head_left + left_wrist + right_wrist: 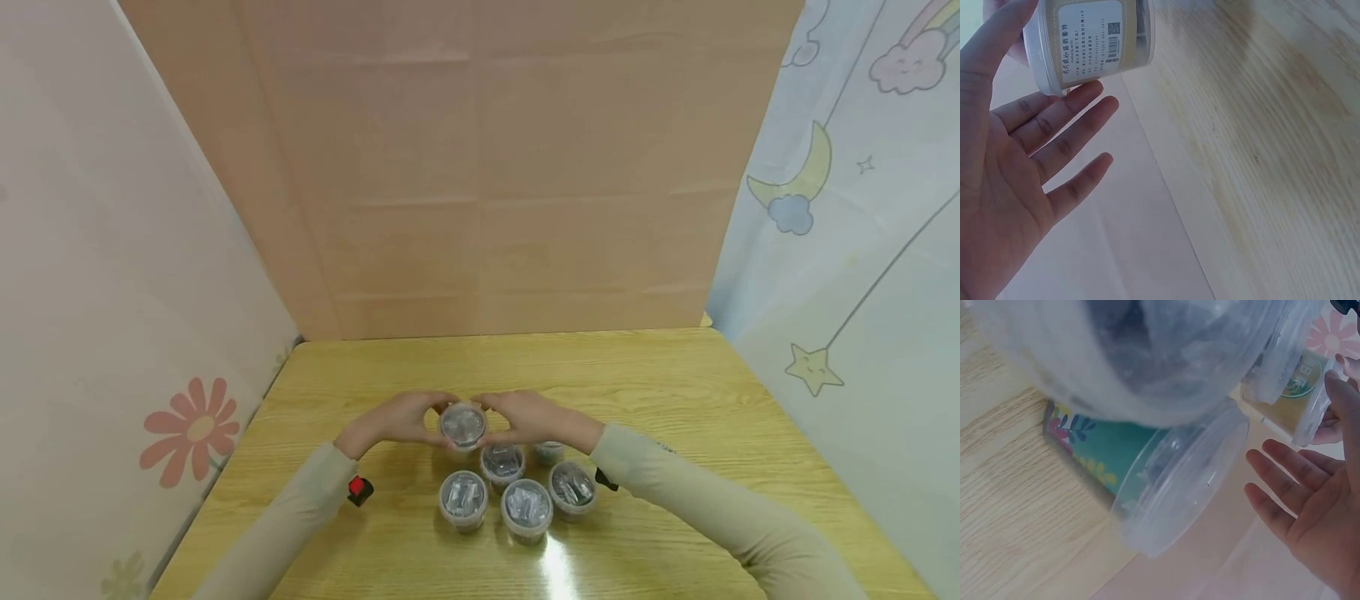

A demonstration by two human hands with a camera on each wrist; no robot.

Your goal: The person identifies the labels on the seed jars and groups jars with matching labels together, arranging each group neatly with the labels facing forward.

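Both hands hold one clear-lidded plastic tub (462, 425) over the far part of the table. In the left wrist view this tub (1094, 44) carries a tan band and a white label with a barcode. The left hand (405, 417) grips its left side with thumb and fingers near the lid; the other fingers (1079, 134) spread out below. From the opposite side the right hand (532, 418) grips it, thumb near the lid. A round green emblem shows on the tub (1300, 394) in the right wrist view. What lies under its lid is grey and wrapped.
Several similar tubs stand on the wooden table (360, 367), including one (463, 497) at the front left, one (527, 508) at the front and one (572, 487) at the right. A green floral tub (1104, 456) sits near the right wrist. A tan panel (480, 167) backs the table.
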